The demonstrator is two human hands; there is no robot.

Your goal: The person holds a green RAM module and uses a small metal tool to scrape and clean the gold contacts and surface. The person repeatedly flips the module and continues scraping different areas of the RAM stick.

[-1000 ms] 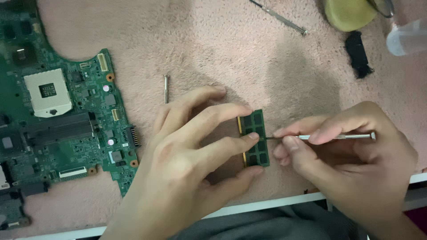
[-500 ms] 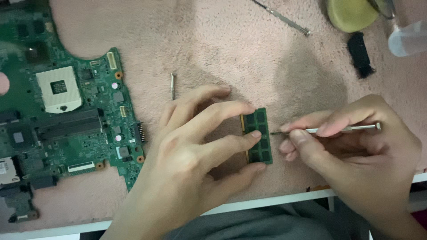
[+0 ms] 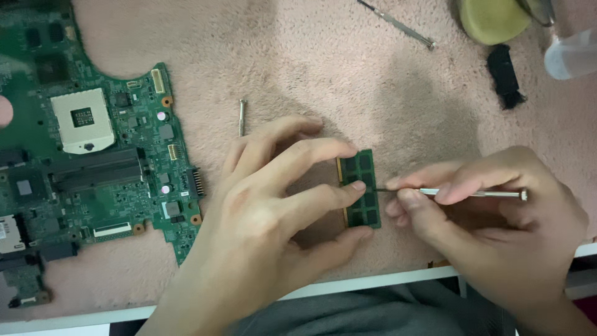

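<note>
Memory module (image 3: 362, 188) lies mid-mat, near front edge of fleece mat (image 3: 323, 62). Left hand (image 3: 261, 218) on its left side, fingers over & touching it; right hand (image 3: 497, 230) to its right w/ thin metal tool (image 3: 466, 193), tip touching module's right edge. Motherboard (image 3: 93, 162) far left on mat. Loose screwdriver bit (image 3: 242, 117) betw. board & module, behind left hand. Second slim tool (image 3: 398, 23) at back centre; round sponge (image 3: 491, 18), black connector (image 3: 505, 74), plastic bottle (image 3: 572, 56) back right.
</note>
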